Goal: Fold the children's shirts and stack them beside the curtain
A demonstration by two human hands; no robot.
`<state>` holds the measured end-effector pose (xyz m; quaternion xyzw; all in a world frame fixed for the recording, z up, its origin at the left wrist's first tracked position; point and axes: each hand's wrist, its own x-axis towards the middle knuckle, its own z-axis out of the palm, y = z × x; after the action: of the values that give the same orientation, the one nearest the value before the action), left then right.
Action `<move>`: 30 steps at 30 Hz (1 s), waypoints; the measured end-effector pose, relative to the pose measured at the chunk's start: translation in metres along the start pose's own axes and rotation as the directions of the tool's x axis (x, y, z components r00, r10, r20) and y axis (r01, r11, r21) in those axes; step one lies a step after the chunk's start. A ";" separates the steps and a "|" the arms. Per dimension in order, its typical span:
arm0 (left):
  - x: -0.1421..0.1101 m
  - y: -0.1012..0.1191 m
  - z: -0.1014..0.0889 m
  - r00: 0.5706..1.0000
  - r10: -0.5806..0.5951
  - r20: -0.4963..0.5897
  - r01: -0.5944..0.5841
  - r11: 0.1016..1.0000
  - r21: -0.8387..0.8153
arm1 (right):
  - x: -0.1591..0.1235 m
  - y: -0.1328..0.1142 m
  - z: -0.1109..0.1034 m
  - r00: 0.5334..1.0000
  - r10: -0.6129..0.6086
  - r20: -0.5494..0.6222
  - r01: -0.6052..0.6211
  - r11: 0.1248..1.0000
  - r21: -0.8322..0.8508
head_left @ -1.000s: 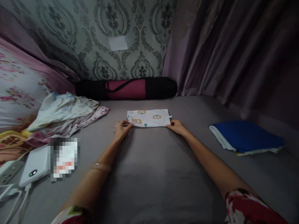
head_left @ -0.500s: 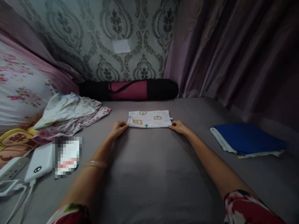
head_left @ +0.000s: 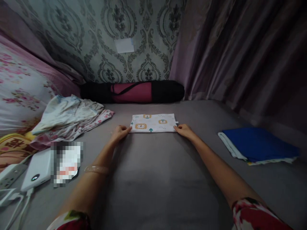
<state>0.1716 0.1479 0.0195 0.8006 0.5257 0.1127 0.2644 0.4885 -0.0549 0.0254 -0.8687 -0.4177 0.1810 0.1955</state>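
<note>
A folded white cloth (head_left: 153,123) with orange animal prints and small green arrow shapes lies as a flat rectangle on the grey bed sheet. My left hand (head_left: 120,132) pinches its near left corner between thumb and fingers. At the near right corner, my right hand (head_left: 184,131) has the edge in the same kind of pinch, just below a small white tag. Both arms are stretched forward, with a bangle on the left wrist.
Rumpled baby clothes (head_left: 72,111) lie at the left, beyond a white power bank (head_left: 38,167) and a power strip (head_left: 11,175) with cables. A folded blue cloth pile (head_left: 259,145) sits at the right. A black and maroon roll bag (head_left: 131,92) lies along the wall.
The cloth's near left part, slightly puckered before, now lies smoother and flatter. Both hands keep their hold on the near corners. The view has shifted slightly.
</note>
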 end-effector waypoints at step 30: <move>0.037 0.075 0.078 0.914 0.405 -0.028 -0.350 0.822 0.448 | 0.040 -0.085 0.074 0.849 -0.528 -0.020 0.490 0.801 -0.345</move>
<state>0.2820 0.1343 -0.0084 0.9188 0.3834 0.0916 0.0194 0.4208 0.0395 -0.0025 -0.7533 -0.6477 -0.0007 0.1137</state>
